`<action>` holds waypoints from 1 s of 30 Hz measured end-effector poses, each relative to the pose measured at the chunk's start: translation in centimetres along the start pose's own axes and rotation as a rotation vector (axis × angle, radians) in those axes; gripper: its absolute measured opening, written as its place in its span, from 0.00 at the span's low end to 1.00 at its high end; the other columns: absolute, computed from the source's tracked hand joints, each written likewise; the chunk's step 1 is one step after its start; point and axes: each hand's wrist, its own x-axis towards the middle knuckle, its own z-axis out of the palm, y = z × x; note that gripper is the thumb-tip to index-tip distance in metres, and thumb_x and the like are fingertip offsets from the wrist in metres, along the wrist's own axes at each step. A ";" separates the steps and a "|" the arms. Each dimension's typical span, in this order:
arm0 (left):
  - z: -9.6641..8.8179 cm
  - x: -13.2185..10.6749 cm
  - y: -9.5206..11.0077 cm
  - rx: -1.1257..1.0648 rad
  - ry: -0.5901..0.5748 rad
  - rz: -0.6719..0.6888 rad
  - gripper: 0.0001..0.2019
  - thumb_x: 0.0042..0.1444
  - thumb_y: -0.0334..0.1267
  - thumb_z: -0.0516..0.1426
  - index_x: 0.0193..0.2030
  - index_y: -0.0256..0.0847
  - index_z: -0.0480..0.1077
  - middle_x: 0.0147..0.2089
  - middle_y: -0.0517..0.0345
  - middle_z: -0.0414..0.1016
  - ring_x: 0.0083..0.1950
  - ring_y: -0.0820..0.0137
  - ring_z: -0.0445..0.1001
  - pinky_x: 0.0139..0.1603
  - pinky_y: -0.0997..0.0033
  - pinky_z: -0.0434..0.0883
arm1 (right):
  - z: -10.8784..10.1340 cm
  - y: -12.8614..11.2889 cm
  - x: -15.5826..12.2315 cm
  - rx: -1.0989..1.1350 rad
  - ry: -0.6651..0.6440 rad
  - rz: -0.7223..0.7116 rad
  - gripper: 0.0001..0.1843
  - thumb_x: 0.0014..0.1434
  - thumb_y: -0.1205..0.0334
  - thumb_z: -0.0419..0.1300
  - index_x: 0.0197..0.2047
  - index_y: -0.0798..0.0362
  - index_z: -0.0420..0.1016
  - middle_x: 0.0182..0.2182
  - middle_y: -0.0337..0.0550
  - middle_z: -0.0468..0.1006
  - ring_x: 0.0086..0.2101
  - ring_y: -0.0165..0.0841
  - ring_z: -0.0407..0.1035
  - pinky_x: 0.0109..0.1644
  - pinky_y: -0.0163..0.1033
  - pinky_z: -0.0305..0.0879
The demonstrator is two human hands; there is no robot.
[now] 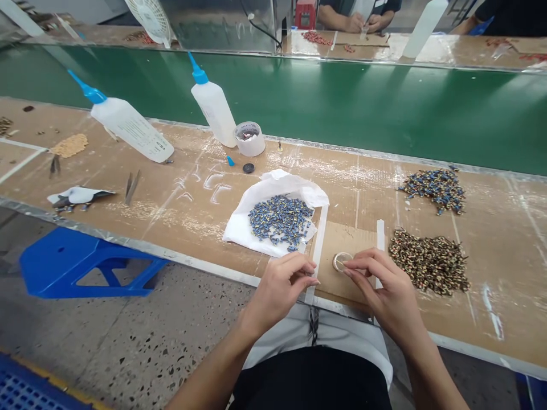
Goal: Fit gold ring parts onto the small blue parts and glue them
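Note:
My left hand (282,287) hovers over the table's front edge with thumb and fingers pinched; whatever is between them is too small to make out. Thumb and forefinger of my right hand (387,287) are pinched close to a small round clear dish (342,262) on the cardboard. A thin sliver shows at those fingertips, too fine to name. Just beyond my left hand, small blue and yellow parts (280,219) are heaped on a white sheet (243,228). Right of my right hand lies a big pile of small dark and gold parts (427,262).
Another blue-and-yellow pile (436,188) lies further back. Two white bottles (213,111) with blue nozzles and a tape roll (250,139) stand left of centre. Tweezers (132,188) lie at the left. A green belt (342,108) runs behind; a blue stool (85,265) is below.

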 end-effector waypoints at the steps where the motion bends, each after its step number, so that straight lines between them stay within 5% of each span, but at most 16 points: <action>1: 0.2 0.0 0.0 -0.037 -0.013 -0.043 0.03 0.59 0.32 0.62 0.33 0.38 0.73 0.36 0.56 0.78 0.37 0.69 0.75 0.39 0.73 0.70 | 0.2 0.0 0.3 -0.012 0.008 -0.018 0.05 0.66 0.66 0.59 0.42 0.49 0.77 0.37 0.43 0.74 0.38 0.35 0.70 0.40 0.40 0.67; 4: 0.6 0.1 0.0 -0.108 -0.073 -0.134 0.03 0.59 0.33 0.62 0.34 0.38 0.74 0.32 0.58 0.78 0.33 0.71 0.74 0.35 0.75 0.70 | 0.8 0.3 1.3 -0.059 0.013 -0.047 0.06 0.65 0.65 0.60 0.42 0.48 0.78 0.39 0.45 0.74 0.39 0.37 0.70 0.43 0.44 0.67; 11: 1.2 0.6 -0.3 -0.062 -0.130 -0.116 0.06 0.58 0.34 0.61 0.29 0.39 0.74 0.27 0.61 0.74 0.29 0.73 0.69 0.31 0.76 0.66 | -0.3 0.8 1.8 -0.203 0.055 -0.067 0.07 0.65 0.65 0.59 0.36 0.48 0.78 0.39 0.46 0.73 0.38 0.38 0.66 0.42 0.45 0.64; 21: 2.2 0.4 -1.0 -0.245 -0.162 -0.221 0.03 0.60 0.34 0.59 0.36 0.38 0.73 0.29 0.60 0.75 0.30 0.72 0.74 0.35 0.74 0.74 | 0.7 1.3 1.0 0.008 0.018 0.029 0.07 0.66 0.65 0.57 0.39 0.49 0.78 0.41 0.45 0.73 0.41 0.37 0.70 0.45 0.45 0.67; 30: 2.7 1.0 -0.4 -0.171 -0.189 -0.106 0.04 0.61 0.34 0.58 0.38 0.38 0.73 0.34 0.58 0.74 0.33 0.72 0.74 0.35 0.76 0.72 | -0.6 1.4 1.1 -0.056 0.011 0.028 0.08 0.65 0.64 0.58 0.36 0.48 0.78 0.40 0.46 0.74 0.40 0.38 0.69 0.43 0.45 0.67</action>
